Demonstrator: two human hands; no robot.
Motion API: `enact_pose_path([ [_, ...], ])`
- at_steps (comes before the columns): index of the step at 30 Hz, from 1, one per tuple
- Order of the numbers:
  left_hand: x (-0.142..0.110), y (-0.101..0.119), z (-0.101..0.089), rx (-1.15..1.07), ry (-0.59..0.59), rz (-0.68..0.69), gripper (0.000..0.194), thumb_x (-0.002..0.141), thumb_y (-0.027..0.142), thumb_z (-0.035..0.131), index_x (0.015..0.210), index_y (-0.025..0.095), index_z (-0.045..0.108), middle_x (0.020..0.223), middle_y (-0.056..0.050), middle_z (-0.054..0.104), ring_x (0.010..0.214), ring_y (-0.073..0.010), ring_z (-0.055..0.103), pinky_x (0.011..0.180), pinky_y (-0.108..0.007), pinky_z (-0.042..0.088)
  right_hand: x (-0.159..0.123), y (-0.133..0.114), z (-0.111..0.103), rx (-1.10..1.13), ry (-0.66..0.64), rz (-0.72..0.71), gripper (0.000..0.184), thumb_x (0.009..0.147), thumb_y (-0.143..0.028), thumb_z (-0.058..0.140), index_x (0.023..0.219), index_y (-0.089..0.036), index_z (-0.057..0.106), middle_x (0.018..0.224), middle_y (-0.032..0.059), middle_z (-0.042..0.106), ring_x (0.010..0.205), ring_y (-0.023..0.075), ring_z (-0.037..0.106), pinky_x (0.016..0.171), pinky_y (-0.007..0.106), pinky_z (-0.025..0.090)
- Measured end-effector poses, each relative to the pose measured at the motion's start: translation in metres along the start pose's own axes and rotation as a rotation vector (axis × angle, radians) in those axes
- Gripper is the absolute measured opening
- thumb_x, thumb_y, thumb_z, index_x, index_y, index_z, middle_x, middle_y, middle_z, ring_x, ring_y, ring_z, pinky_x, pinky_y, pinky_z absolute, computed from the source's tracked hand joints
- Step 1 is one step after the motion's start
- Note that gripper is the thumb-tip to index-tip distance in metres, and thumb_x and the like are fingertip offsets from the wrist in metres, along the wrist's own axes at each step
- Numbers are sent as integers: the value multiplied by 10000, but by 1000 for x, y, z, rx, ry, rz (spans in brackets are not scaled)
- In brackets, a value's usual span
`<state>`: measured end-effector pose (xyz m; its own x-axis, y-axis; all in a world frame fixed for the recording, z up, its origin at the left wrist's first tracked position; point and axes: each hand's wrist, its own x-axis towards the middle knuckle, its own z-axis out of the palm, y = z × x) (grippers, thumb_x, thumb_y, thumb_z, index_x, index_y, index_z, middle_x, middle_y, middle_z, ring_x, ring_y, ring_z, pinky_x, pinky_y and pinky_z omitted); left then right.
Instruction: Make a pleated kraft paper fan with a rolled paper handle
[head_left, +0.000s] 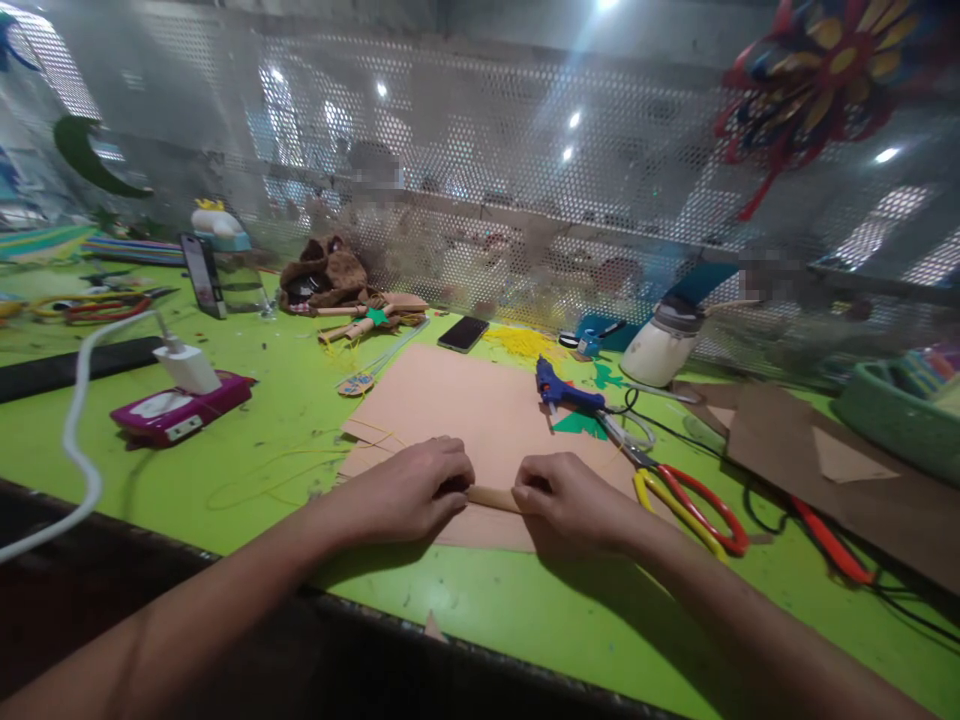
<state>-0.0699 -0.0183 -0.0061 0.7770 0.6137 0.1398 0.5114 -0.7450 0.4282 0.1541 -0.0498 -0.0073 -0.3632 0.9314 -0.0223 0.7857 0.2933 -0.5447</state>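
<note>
My left hand (pixel 420 488) and my right hand (pixel 566 497) rest on tan craft paper (pixel 457 390) spread over the green table. Between them runs a thin brown paper roll (pixel 495 497), its two ends hidden under my curled fingers. Both hands are closed on this roll. Beyond my right hand lie a blue glue gun (pixel 566 388) and scissors (pixel 682 495) with red and yellow handles. Loose yellow strands (pixel 277 475) trail to the left of my left hand.
A purple power strip (pixel 184 408) with a white plug and cable sits at left. Farther back are a phone (pixel 463 334), yellow shreds (pixel 521 345) and a paper bundle (pixel 371 318) bearing a green star. Brown cardboard (pixel 780 440) and a green basket (pixel 892 420) stand right.
</note>
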Motion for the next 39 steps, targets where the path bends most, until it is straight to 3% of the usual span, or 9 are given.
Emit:
enact_pose_path([
  [7,1,1,3,7,80,-40,120,878,246,501,938,169,572,848,-42,601,746,-169,535,655,-276,396,6,2,-3,136,-76,49,171,741,-115,489,673,-136,644,631,2,591,605,122,497,538,221,350],
  [14,2,-12,13,93,129,253,197,935,214,445,958,192,640,792,-44,567,743,-152,520,639,-257,368,7,6,2,211,-52,52,184,733,-122,475,692,-133,654,614,-12,571,579,111,473,515,209,358],
  [18,4,-17,15,111,155,287,242,949,212,431,940,187,671,765,-49,572,721,-148,516,624,-258,373,6,9,4,196,-28,37,163,736,-113,494,708,-131,654,629,-4,594,591,114,494,521,204,373],
  [23,4,-12,13,180,129,282,260,946,197,419,926,170,677,782,-60,567,746,-162,506,652,-279,379,0,10,2,98,19,-28,142,812,-164,522,838,-150,660,778,26,653,702,143,557,609,236,407],
  [27,2,-9,12,208,101,281,247,939,211,435,967,166,676,800,-70,569,775,-180,508,691,-301,390,-13,13,-3,-74,78,-94,140,844,-273,591,836,-147,651,873,72,595,833,200,518,734,324,395],
  [30,2,-11,14,222,120,293,249,948,256,448,954,168,682,798,-75,577,769,-179,516,680,-296,394,-23,18,-9,-219,61,-154,91,829,-240,621,815,-151,608,917,83,568,918,217,491,777,331,393],
  [39,4,-17,20,216,190,306,269,952,245,444,886,173,694,776,-73,584,727,-164,529,622,-269,391,-54,45,-21,-263,35,-15,100,838,-188,558,738,-180,555,739,24,588,642,148,501,554,249,333],
])
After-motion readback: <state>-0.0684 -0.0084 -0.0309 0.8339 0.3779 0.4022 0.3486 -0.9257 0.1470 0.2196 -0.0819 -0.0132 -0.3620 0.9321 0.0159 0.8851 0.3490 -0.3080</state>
